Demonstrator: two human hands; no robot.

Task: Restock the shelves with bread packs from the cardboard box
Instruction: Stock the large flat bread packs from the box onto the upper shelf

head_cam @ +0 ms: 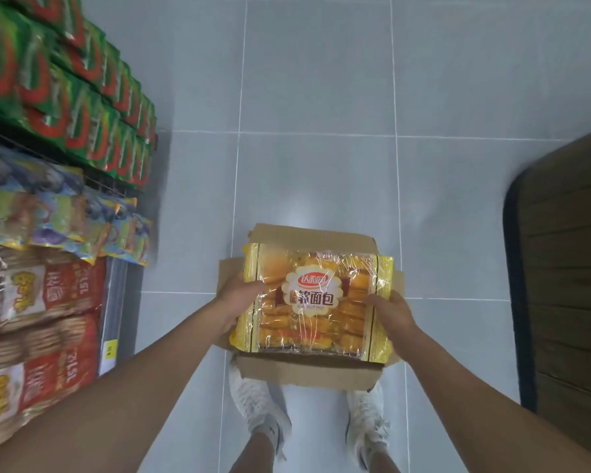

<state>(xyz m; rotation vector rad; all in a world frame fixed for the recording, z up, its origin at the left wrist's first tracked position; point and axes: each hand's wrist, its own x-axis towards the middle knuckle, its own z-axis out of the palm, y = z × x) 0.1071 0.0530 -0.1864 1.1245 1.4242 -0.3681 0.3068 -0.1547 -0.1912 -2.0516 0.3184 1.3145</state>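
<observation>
1. Two bare arms reach down from the bottom corners of the view, the left forearm (133, 387) and the right forearm (475, 377), toward the floor ahead of a pair of white shoes (256, 404).
2. The left hand (234, 302) clasps the left end of a bread pack (316, 302) and the right hand (393, 310) clasps its right end. Both hands hold it firmly, though some fingers are hidden under the film.
3. The pack is yellow with a clear window and lies flat, label up, over the open cardboard box (304, 372), which stands on the tiled floor just ahead of the shoes. I cannot tell whether the pack rests on the box's contents or is lifted clear. What else is inside the box is hidden.
4. The shelves (115, 302) stand to the person's left, with red cracker packs (45, 295) lowest and green packs (65, 97) higher up. No matching bread or free slot shows here.
5. The step in hand looks like taking one pack out of the box.
6. The next move calls for raising the pack clear of the flaps, turning left and finding its slot. The bread is soft and the film slick, so the hold should be even rather than tight.
</observation>
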